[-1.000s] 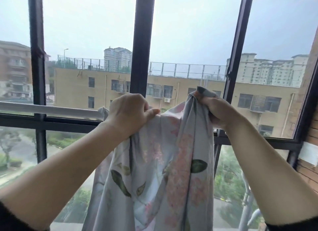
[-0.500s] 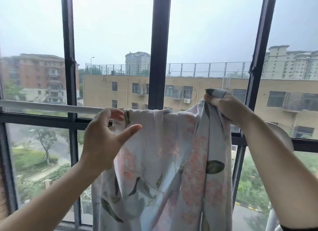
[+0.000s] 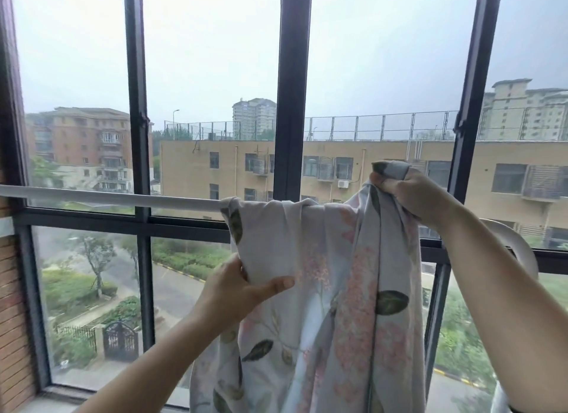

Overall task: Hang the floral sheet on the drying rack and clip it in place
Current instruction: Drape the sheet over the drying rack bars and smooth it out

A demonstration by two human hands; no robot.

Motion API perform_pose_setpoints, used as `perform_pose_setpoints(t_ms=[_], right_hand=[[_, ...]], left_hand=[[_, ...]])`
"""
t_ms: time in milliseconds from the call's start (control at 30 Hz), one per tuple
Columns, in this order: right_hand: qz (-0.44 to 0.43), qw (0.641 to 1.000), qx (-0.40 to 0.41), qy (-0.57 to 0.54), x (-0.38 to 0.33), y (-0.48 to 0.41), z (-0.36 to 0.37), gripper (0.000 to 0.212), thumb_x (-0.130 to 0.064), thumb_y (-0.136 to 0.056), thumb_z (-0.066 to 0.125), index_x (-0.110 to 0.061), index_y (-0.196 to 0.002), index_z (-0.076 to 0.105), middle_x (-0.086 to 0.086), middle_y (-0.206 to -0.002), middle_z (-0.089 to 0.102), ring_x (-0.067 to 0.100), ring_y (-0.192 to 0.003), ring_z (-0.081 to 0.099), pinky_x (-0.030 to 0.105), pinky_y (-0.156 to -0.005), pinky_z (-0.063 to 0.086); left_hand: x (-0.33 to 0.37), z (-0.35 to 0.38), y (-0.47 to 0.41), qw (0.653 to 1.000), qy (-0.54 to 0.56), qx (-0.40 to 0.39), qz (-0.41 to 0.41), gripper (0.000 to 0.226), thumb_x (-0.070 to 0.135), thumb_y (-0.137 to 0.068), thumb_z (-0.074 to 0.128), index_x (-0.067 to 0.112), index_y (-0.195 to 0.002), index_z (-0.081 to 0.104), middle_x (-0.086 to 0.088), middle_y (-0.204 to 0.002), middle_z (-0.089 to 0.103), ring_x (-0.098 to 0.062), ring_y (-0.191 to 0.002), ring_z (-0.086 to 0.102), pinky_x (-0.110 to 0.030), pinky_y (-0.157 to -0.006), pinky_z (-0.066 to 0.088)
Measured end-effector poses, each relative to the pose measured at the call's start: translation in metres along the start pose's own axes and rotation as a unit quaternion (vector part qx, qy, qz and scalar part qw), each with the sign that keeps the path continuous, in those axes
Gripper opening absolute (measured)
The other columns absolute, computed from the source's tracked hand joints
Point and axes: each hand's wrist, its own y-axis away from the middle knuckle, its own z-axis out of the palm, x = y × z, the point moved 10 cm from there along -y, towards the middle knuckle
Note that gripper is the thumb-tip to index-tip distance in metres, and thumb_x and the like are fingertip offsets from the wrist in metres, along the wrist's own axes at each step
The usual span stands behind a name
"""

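At center frame, the left hand (image 3: 236, 289) is pinching the floral sheet (image 3: 325, 289) draping over the rail (image 3: 107, 194); the right hand (image 3: 408, 194) is gripping its bunched top.

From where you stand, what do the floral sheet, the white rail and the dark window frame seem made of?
Pale grey floral sheet: thin woven cloth, perhaps cotton, matte; it falls in soft folds. White round rail: probably coated metal, smooth, with faint sheen. Dark window frame: probably painted metal, matte, with straight sharp edges.

Single head camera, level, facing window frame (image 3: 292, 105), drying rack (image 3: 107, 195) close.
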Motion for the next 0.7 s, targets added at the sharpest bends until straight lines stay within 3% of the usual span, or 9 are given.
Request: perform_pose_setpoints(t_ms=[133, 233, 400, 567, 700], right_hand=[[-0.003, 1.0, -0.008, -0.017, -0.004, 0.001, 0.002, 0.012, -0.02, -0.095, 0.058, -0.028, -0.095, 0.067, -0.006, -0.095, 0.068, 0.011, -0.094, 0.061, 0.028, -0.097, 0.046], [-0.01, 1.0, -0.023, -0.019, -0.004, -0.001, 0.007, 0.016, -0.02, -0.095, 0.058, -0.019, -0.108, 0.067, -0.007, -0.087, 0.067, 0.011, -0.089, 0.061, 0.03, -0.095, 0.047], [-0.009, 0.999, -0.03, -0.031, -0.006, 0.002, 0.007, 0.013, -0.018, -0.096, 0.056, -0.021, -0.103, 0.067, -0.007, -0.083, 0.067, 0.008, -0.082, 0.061, 0.024, -0.085, 0.048], [-0.01, 0.999, -0.041, -0.023, -0.006, 0.005, 0.003, 0.015, -0.019, -0.096, 0.056, -0.026, -0.087, 0.066, -0.015, -0.071, 0.065, 0.005, -0.076, 0.06, 0.019, -0.075, 0.046], [-0.01, 0.998, -0.032, -0.049, -0.006, 0.004, 0.002, 0.015, -0.016, -0.096, 0.057, -0.025, -0.089, 0.067, -0.014, -0.07, 0.066, 0.005, -0.075, 0.061, 0.02, -0.078, 0.047]], left_hand=[[-0.003, 0.032, 0.002, 0.998, 0.017, -0.061, -0.027, 0.075, 0.076, -0.045, 0.075, 0.027, -0.101, 0.063, 0.011, -0.088, 0.07, -0.005, -0.083, 0.065, -0.02, -0.061, 0.051], [-0.004, 0.055, 0.006, 0.993, 0.046, -0.093, -0.048, 0.078, 0.076, -0.04, 0.078, 0.027, -0.099, 0.063, 0.009, -0.087, 0.071, -0.009, -0.081, 0.067, -0.028, -0.065, 0.057], [-0.007, 0.079, 0.012, 0.984, 0.116, -0.112, -0.08, 0.062, 0.053, -0.046, 0.09, 0.025, -0.097, 0.07, 0.011, -0.088, 0.075, -0.004, -0.082, 0.07, -0.03, -0.076, 0.059], [0.007, 0.081, 0.022, 0.956, 0.224, -0.166, -0.096, 0.04, 0.029, -0.063, 0.086, 0.015, -0.098, 0.072, -0.002, -0.094, 0.076, -0.017, -0.09, 0.072, -0.039, -0.085, 0.057], [0.046, 0.018, 0.009, 0.964, 0.252, -0.073, -0.043, 0.029, 0.028, -0.073, 0.078, 0.015, -0.097, 0.07, -0.013, -0.099, 0.073, -0.03, -0.099, 0.067, -0.048, -0.09, 0.052]])
